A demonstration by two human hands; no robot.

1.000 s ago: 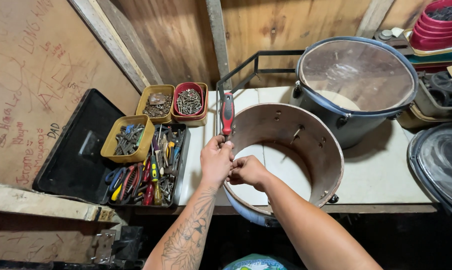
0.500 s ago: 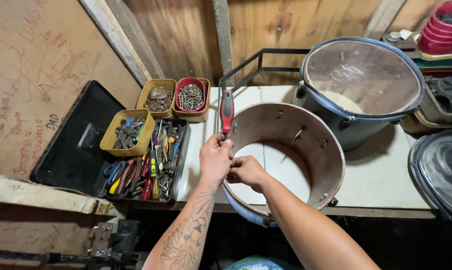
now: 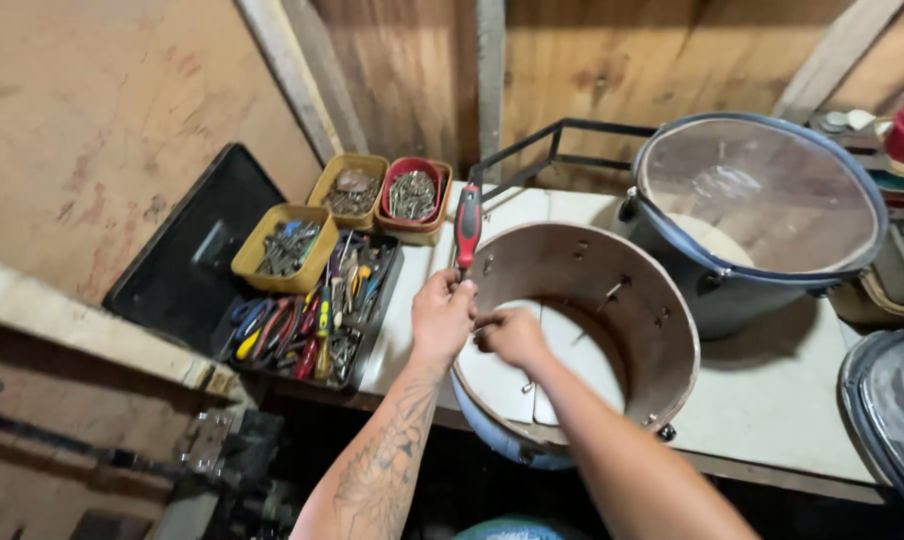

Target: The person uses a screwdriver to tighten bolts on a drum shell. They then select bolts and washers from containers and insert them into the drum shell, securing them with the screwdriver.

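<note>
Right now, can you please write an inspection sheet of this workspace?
Surface: white bench top, partly bare.
Job's things: open drum shell tilted at the bench's front edge; red-handled screwdriver at its rim.
Clutter: open toolbox of hand tools; trays of screws; second drum with clear head.
Hands: left hand grips the screwdriver; right hand inside the shell, its hold unclear.
Cables: nothing seen.
Surroundings: wooden plank wall.

Red-and-black screwdriver handle (image 3: 467,228), brown drum shell (image 3: 582,330) with blue outside, yellow tray (image 3: 249,258), red tray (image 3: 397,214)
</note>
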